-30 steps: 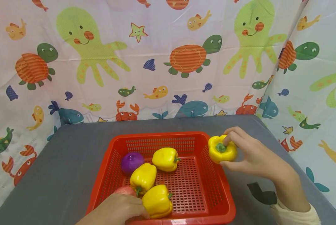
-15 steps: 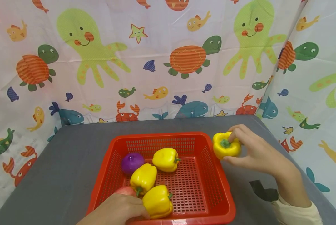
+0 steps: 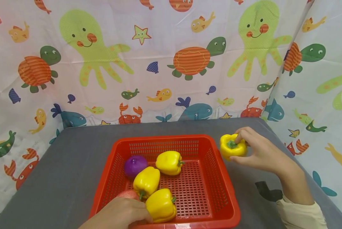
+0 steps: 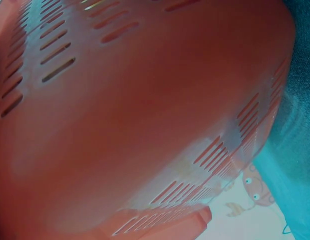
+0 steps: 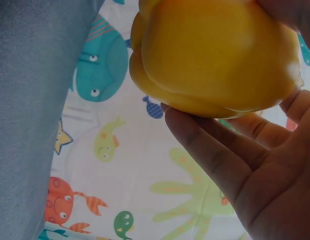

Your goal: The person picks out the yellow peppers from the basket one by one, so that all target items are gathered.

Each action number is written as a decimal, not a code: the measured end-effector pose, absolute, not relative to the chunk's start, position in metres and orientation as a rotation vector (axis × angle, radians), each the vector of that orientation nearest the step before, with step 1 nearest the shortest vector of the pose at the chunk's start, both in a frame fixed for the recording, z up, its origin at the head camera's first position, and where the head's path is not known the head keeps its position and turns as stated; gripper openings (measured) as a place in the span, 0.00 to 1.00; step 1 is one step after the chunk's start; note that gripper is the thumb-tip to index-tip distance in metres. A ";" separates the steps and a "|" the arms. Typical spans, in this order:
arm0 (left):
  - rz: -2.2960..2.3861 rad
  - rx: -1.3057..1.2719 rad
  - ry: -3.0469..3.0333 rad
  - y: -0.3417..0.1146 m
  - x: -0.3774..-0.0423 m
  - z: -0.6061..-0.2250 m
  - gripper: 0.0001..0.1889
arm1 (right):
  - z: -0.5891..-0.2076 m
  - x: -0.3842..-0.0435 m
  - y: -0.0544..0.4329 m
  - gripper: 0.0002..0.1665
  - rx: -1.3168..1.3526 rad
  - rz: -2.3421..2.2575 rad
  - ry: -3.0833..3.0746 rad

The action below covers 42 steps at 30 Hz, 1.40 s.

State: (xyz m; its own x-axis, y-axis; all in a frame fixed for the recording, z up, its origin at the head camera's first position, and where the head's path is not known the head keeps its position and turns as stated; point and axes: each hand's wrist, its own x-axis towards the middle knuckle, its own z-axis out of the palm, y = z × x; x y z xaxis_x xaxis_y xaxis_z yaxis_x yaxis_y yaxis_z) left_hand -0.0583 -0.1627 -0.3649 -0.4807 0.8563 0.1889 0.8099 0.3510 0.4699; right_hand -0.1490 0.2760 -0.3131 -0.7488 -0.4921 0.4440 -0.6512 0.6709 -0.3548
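My right hand [image 3: 258, 154] holds a yellow bell pepper [image 3: 232, 147] just outside the right rim of a red plastic basket [image 3: 221, 171]. Its green stem faces up and toward me. Close up in the right wrist view, the same bell pepper [image 5: 215, 55] sits between my thumb and fingers. My left hand [image 3: 122, 212] grips the basket's front left rim, with part of it hidden below the frame. Inside lie three more yellow peppers: one at the back [image 3: 169, 163], one in the middle [image 3: 147, 182] and one at the front [image 3: 160, 205], beside my left fingers.
A purple onion-like vegetable [image 3: 135, 166] lies at the basket's back left. A reddish round thing [image 3: 128, 194] is partly covered by my left hand. Grey cloth [image 3: 59, 178] covers the table, and a curtain [image 3: 159, 73] printed with sea animals hangs behind and at the sides.
My right hand has carried the yellow bell pepper slightly to the right, away from the basket's rim. The left hand and the basket's contents have stayed in place.
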 end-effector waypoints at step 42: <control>0.846 1.509 2.443 -0.164 -0.058 -0.365 0.13 | -0.377 -0.194 0.291 0.26 0.674 0.860 -2.840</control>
